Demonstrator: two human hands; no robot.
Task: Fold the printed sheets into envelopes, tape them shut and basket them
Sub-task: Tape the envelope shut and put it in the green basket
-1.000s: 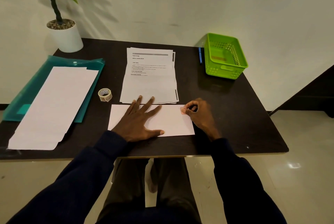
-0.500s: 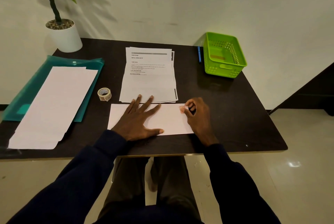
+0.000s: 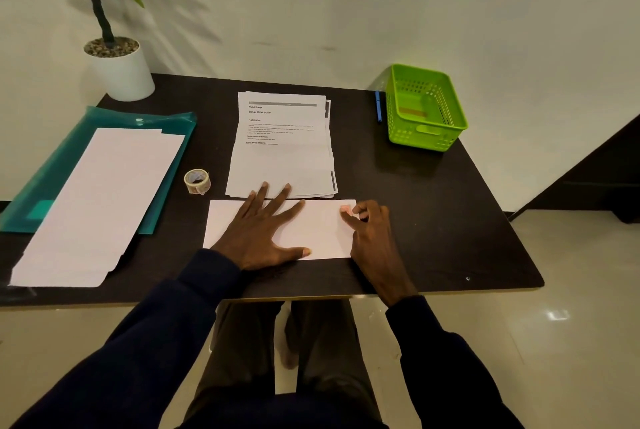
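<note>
Your left hand [image 3: 258, 231] lies spread flat on the folded white envelope [image 3: 322, 231], pinning it near the tabletop's [image 3: 415, 203] front edge, just below the printed sheets [image 3: 280, 151]. Your right hand [image 3: 374, 231] pinches a small pinkish piece of tape [image 3: 345, 209] at the envelope's right end. If you lift the left hand early, the fold may spring open. The tape could also land crooked or cling to your fingers.

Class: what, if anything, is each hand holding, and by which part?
The left hand presses flat on the left half of the envelope, no grip. Fingertips of the right hand meet a tape piece at its far right corner; pinching or pressing cannot be told.
</note>
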